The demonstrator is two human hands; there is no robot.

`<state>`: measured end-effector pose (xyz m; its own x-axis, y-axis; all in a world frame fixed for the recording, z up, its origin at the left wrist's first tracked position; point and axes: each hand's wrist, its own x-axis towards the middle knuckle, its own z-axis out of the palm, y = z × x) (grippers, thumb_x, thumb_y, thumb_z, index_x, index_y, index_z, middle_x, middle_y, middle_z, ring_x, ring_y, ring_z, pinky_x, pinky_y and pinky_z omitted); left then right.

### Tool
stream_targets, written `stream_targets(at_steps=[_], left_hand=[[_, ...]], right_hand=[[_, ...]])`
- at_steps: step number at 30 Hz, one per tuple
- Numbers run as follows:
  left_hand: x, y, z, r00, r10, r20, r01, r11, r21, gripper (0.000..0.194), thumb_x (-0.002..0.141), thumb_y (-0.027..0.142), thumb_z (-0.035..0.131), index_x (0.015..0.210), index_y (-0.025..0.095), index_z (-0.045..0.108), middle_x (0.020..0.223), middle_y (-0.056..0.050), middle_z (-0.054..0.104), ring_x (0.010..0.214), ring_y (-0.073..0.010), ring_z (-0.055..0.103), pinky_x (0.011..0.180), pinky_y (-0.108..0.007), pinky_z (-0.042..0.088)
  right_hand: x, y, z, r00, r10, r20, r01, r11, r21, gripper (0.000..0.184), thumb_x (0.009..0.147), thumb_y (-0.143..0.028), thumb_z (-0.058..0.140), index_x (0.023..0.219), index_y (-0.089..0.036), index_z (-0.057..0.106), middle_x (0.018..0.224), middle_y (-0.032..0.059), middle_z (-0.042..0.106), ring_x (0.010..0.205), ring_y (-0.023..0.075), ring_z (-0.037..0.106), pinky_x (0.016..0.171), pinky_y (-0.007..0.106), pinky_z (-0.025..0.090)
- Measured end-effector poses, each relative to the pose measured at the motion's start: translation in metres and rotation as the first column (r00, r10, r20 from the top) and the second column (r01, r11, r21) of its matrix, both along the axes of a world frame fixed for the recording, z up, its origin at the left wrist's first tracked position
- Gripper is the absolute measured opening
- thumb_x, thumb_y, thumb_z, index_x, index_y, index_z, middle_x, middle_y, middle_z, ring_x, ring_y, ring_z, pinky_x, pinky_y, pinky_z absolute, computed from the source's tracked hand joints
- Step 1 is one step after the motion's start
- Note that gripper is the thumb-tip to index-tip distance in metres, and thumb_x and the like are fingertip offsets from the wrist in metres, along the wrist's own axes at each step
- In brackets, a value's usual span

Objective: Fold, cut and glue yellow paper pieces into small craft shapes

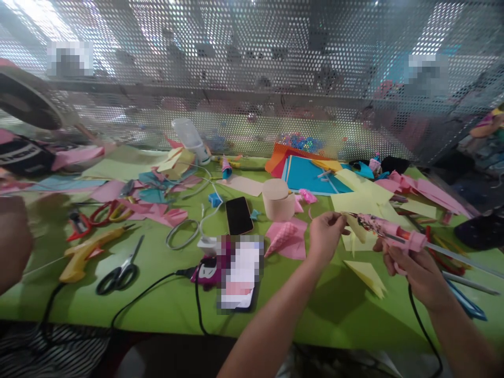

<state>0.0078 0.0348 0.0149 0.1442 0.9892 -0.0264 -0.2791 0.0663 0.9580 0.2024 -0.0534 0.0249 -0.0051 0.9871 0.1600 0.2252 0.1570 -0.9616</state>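
Whitish light glares through a perforated metal screen (pixel 252 63), strongest at upper left, while the green surface (pixel 165 312) sits in milder light, a soft shadow falling beside the right hand (pixel 415 268) and gloom filling the space below the near edge. Wide-angle distortion bows the scene and stretches its outer margins, slight blur softens the tip of a pink glue gun (pixel 397 233), and pixelation masks a bright-screened phone (pixel 241 273) and two background patches.

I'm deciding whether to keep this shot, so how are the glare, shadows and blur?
Head view: bright glare top left on the perforated panel, blurred shapes behind it; soft shadow on the green table, lower right; pixelation over the white-screened phone; the pink glue gun slightly soft.
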Motion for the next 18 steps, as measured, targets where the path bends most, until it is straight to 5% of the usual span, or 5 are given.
stream_targets(at_steps=[13, 18], left_hand=[[0.000, 0.000, 0.000, 1.000, 0.024, 0.019, -0.023, 0.999, -0.036, 0.016, 0.087, 0.026, 0.068, 0.078, 0.012, 0.070, 0.076, -0.005, 0.074, 0.056, -0.0115, 0.070, 0.053, -0.017, 0.047], [0.000, -0.001, 0.003, 0.999, 0.027, 0.031, -0.025, 0.999, -0.047, 0.016, 0.087, 0.026, 0.068, 0.079, 0.012, 0.070, 0.076, -0.005, 0.074, 0.057, -0.0116, 0.070, 0.053, -0.017, 0.047]], right_hand=[[0.007, -0.005, -0.001, 0.999, -0.041, -0.030, 0.041, 0.999, 0.001, 0.028, 0.095, -0.049, 0.064, 0.093, -0.021, 0.068, 0.067, 0.0014, 0.059, 0.056, 0.0160, 0.050, 0.057, 0.033, 0.039], [-0.006, -0.008, 0.006, 0.992, -0.096, -0.085, 0.096, 0.995, -0.004, 0.028, 0.093, -0.048, 0.067, 0.088, -0.021, 0.067, 0.080, 0.0033, 0.064, 0.056, 0.0142, 0.048, 0.056, 0.033, 0.037]])
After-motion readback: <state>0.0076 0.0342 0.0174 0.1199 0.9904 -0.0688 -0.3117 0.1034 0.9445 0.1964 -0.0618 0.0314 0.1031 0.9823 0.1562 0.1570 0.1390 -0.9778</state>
